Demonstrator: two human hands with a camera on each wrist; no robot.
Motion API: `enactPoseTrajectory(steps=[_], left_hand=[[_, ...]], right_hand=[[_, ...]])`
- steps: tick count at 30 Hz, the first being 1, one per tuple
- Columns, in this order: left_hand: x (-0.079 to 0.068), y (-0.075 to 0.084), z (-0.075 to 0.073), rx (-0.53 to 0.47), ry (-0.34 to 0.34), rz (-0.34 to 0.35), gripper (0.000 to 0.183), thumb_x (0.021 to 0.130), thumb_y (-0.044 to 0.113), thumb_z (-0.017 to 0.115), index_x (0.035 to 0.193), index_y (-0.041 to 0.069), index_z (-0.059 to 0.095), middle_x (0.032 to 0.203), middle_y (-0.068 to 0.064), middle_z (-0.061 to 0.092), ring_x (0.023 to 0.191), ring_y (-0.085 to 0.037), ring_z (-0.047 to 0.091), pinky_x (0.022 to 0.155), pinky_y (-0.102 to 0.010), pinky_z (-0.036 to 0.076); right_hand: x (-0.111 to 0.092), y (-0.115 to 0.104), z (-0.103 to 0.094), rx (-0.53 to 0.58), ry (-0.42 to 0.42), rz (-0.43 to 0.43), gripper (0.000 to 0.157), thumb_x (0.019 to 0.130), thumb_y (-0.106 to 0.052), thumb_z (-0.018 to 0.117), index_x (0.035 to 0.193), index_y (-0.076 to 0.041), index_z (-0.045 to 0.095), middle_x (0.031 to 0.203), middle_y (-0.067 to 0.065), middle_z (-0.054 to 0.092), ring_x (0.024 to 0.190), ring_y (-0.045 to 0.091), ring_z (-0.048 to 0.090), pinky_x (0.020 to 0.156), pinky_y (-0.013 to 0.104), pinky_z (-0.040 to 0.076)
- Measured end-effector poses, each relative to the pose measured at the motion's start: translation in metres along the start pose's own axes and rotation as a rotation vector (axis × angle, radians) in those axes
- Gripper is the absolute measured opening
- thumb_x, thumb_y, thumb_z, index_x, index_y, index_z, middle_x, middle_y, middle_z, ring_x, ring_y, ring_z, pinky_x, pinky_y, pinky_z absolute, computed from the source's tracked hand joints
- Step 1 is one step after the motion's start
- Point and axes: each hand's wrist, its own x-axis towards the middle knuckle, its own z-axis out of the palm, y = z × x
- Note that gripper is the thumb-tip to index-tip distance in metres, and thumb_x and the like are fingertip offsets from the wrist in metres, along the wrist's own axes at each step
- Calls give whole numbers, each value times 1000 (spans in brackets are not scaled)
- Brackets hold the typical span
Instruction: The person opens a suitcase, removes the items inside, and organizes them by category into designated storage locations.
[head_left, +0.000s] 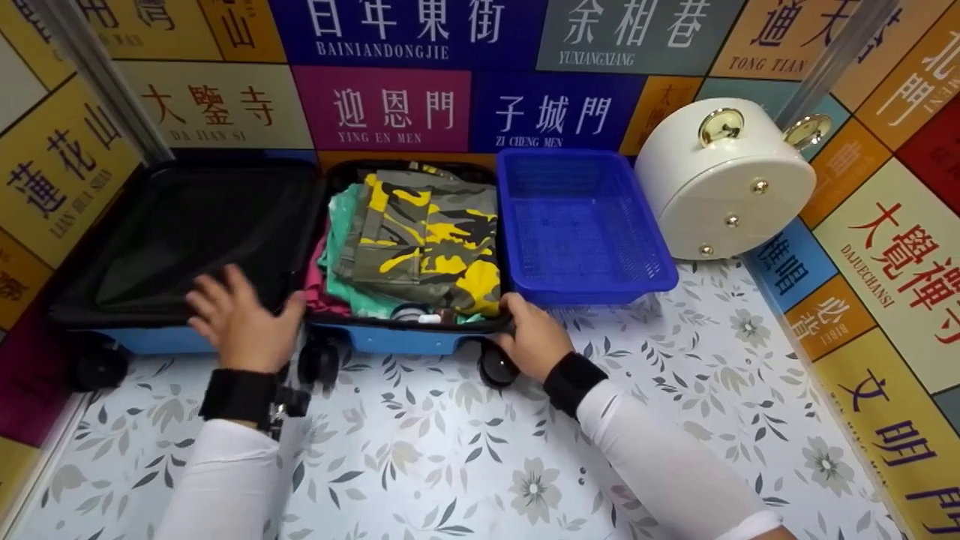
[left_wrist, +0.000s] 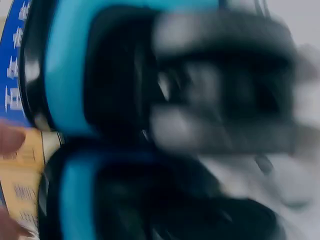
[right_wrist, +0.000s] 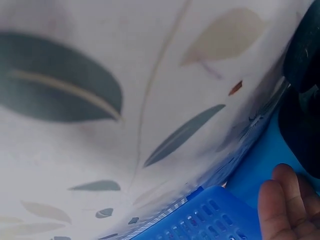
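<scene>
An open suitcase with a blue shell (head_left: 401, 341) and black lining lies in two halves. In the right half, a folded camouflage garment (head_left: 420, 232) in grey and yellow rests over green cloth (head_left: 345, 217) and pink cloth (head_left: 321, 274). Small items sit at that half's front rim. My left hand (head_left: 251, 322), fingers spread, is over the front edge of the black left half (head_left: 202, 232), holding nothing. My right hand (head_left: 536, 337) grips the packed half's near right corner; its fingers (right_wrist: 280, 205) show beside the blue shell in the right wrist view.
A blue plastic basket (head_left: 589, 289) stands right of the suitcase. Further right is a round-topped white case (head_left: 720, 180) with gold-coloured fittings. Black wheels (head_left: 319, 364) project from the suitcase's front. Printed panels (head_left: 382, 109) enclose the back and sides; the surface (head_left: 420, 450) is floral.
</scene>
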Motion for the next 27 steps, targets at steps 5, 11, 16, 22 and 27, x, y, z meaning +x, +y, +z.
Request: enactPoseTrajectory(steps=[5,11,16,22,27], left_hand=[[2,33,13,94,-148,195,115,93,70,63,169,3,8,172,-34,-3,159,-57,-5,125,-75,-7],[8,49,34,185,-196,262,117,89,77,63,169,6,16,173,-31,10,161,-53,5,127,-71,6],[7,52,34,217,-241,245,122,86,81,62,170,7,13,174,-30,10,161,-53,1,127,-72,3],[9,74,25,251,-330,208,125,89,81,59,169,3,3,173,-31,10,161,-53,3,125,-73,-11],[16,95,26,184,-374,181,118,95,77,54,168,-1,3,173,-27,18,159,-48,22,128,-70,5]], right_hand=[[1,-1,-1,5,-13,5,50,94,-24,78,138,-14,57,129,16,72,114,34,71,99,51,56],[1,-2,-6,-8,-29,8,49,95,-23,78,139,-15,58,132,14,71,121,34,69,105,51,54],[-6,-19,-23,-94,-47,38,60,95,-21,75,149,-10,52,138,18,68,123,37,67,107,52,53],[-2,-59,-55,-147,-12,65,48,97,-22,67,139,-1,58,124,23,72,110,41,71,98,53,57],[25,-72,-66,71,-27,97,54,103,-29,64,148,-1,53,142,21,65,128,36,64,111,49,51]])
